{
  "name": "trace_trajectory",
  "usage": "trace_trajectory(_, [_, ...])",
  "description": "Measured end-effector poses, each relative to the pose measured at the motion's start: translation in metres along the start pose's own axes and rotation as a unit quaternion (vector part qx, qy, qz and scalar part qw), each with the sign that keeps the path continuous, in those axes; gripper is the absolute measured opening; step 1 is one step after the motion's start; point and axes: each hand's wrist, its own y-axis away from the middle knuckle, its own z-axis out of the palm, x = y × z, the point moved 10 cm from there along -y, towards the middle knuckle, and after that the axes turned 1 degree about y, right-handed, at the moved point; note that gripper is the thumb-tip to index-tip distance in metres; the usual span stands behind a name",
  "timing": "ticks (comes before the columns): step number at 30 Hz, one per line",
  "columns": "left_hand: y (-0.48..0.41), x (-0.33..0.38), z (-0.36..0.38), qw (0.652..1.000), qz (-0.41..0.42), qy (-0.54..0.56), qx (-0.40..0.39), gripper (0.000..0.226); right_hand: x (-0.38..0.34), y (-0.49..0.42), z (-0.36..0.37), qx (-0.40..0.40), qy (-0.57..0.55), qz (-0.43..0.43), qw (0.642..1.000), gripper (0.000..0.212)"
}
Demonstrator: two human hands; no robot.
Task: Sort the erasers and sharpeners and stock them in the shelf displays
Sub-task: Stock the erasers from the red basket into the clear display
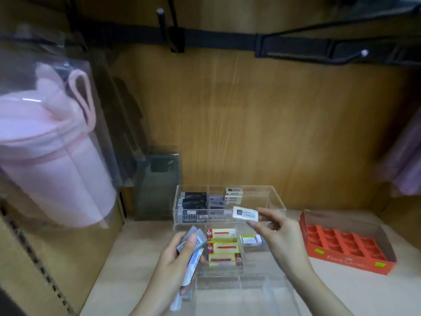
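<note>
My right hand (276, 233) pinches a white eraser (245, 213) by its right end, holding it over the front edge of the back clear acrylic display (278, 202). That display holds dark-sleeved erasers (194, 200) on the left and white erasers (233, 193) in the middle. My left hand (182, 258) grips a fanned stack of several grey and white-blue erasers (193, 245). In the nearer clear display (227, 271) lie three yellow-and-red boxed erasers (223, 246) and a small white-blue eraser (251, 239).
An orange cardboard tray (346, 262) with empty moulded pockets sits at the right. A third clear bin (243, 286) is nearest me. A pink item in clear packaging (45, 142) hangs at the left, a dark box (159, 179) behind it. Wooden back panel with black hooks above.
</note>
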Motion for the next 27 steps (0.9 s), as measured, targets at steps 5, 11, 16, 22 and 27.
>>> trace_trajectory(5, [-0.008,-0.004,-0.009,1.0,-0.004,-0.017,0.015,0.017,-0.002,-0.07,0.004,-0.035,0.194,-0.014,0.98,0.022])
trace_trajectory(11, [-0.01,-0.01,-0.017,0.999,-0.006,-0.032,0.022,0.019,0.052,-0.123,0.053,-0.203,0.403,0.085,0.888,0.024])
trace_trajectory(16, [-0.014,-0.013,-0.021,0.999,-0.004,-0.033,0.029,0.02,0.063,-0.125,0.064,-0.186,0.459,0.108,0.862,0.039])
trace_trajectory(22, [-0.013,-0.016,-0.021,0.999,0.006,-0.04,0.034,0.018,0.056,-0.122,0.074,-0.178,0.501,0.077,0.843,0.04])
trace_trajectory(27, [-0.011,-0.02,-0.017,0.999,0.001,-0.041,0.027,0.018,0.054,-0.123,0.073,-0.173,0.495,0.07,0.848,0.042])
